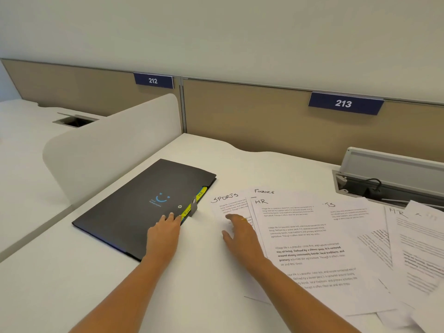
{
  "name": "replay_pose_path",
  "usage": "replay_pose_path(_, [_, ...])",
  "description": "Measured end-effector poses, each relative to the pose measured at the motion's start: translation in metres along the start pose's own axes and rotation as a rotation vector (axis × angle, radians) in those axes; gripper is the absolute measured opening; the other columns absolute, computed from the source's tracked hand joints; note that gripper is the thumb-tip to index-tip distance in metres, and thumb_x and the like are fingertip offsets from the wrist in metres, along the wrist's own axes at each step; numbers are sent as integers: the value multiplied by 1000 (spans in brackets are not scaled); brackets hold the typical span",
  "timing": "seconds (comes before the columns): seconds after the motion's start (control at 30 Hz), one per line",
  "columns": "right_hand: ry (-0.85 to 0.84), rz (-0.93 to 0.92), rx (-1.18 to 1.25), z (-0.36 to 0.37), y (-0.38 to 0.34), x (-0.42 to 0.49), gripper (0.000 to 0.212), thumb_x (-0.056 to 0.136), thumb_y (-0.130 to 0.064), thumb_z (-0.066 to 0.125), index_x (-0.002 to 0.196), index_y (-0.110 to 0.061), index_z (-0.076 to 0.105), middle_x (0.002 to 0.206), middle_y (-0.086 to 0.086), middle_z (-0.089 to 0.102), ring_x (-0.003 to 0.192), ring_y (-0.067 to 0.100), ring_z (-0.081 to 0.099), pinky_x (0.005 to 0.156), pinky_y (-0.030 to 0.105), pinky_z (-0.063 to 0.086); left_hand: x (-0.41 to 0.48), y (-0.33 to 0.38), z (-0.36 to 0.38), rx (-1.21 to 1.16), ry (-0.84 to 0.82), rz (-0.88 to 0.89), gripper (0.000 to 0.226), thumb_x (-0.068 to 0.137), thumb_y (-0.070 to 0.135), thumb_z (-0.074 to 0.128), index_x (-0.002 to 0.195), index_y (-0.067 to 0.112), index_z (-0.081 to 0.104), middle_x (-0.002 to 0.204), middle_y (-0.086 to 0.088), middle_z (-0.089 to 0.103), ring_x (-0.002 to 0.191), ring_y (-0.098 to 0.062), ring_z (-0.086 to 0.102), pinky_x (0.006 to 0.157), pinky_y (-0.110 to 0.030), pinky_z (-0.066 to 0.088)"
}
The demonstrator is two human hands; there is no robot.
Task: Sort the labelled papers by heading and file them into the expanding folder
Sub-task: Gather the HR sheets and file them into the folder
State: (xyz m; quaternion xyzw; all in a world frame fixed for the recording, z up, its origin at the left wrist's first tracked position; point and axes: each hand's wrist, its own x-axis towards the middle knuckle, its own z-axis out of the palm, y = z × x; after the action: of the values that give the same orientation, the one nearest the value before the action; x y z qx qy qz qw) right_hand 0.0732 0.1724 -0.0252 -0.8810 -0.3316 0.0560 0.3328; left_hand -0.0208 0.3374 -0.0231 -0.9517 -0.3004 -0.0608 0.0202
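Observation:
A black expanding folder with a blue smiley lies closed on the white desk, yellow tabs showing at its right edge. My left hand rests flat on the folder's near right corner, fingers apart. To the right, several white papers are fanned out, with handwritten headings SPORTS, FINANCE and HR. My right hand lies open on the SPORTS sheet, palm down, gripping nothing.
A low white divider stands left of the folder. A beige partition with signs 212 and 213 closes the back. An open cable tray sits at the back right, partly under the papers.

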Motion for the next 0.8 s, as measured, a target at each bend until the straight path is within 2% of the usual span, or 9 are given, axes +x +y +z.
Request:
replay_pose_path(0.07, [30, 24, -14, -9, 9, -4, 41, 93, -19, 51, 132, -12, 46, 138, 1, 46, 127, 16, 43, 99, 18, 30, -2, 3, -4, -30, -24, -53, 49, 96, 1, 31, 139, 22, 39, 144, -1, 39, 132, -22, 42, 86, -32, 48])
replay_pose_path(0.2, [70, 116, -31, -30, 31, -19, 37, 92, -24, 53, 128, -14, 51, 139, 0, 45, 128, 15, 42, 99, 24, 34, -10, 17, -9, -192, 30, -143, 45, 96, 3, 27, 136, 17, 43, 142, -3, 44, 136, -23, 36, 108, -35, 32])
replay_pose_path(0.3, [115, 179, -58, -48, 48, -36, 38, 94, -26, 52, 130, -16, 50, 145, 0, 39, 134, 15, 35, 106, 26, 29, -25, 37, -9, -428, 135, -166, 37, 94, 3, 38, 126, 8, 55, 132, -12, 54, 128, -29, 44, 107, -38, 32])
replay_pose_path(0.4, [127, 238, -114, -67, 66, -52, 40, 94, -29, 50, 132, -17, 49, 149, 1, 35, 137, 17, 32, 108, 29, 29, -45, 63, -6, -549, 162, -72, 33, 94, 11, 48, 126, 10, 58, 141, -8, 48, 136, -24, 36, 111, -36, 26])
replay_pose_path(0.57, [67, 346, -236, -93, 91, -82, 47, 96, -33, 45, 140, -17, 40, 155, 5, 24, 143, 19, 21, 117, 33, 15, -73, 109, -6, -505, -33, 113, 44, 98, 38, 35, 139, 23, 39, 154, 3, 26, 145, -14, 12, 117, -32, 7])
replay_pose_path(0.67, [2, 391, -287, -102, 98, -100, 53, 96, -40, 42, 144, -19, 33, 156, 5, 17, 145, 18, 13, 118, 38, 9, -82, 133, -7, -437, -164, 188, 56, 96, 50, 30, 145, 25, 27, 157, 5, 14, 146, -13, 3, 118, -38, 1])
replay_pose_path(0.8, [-77, 392, -347, -107, 100, -116, 57, 96, -47, 37, 147, -23, 26, 157, 3, 16, 145, 16, 12, 118, 39, 12, -91, 153, -7, -344, -275, 212, 63, 95, 56, 28, 148, 24, 18, 158, 3, 4, 146, -16, -3, 117, -46, 0])
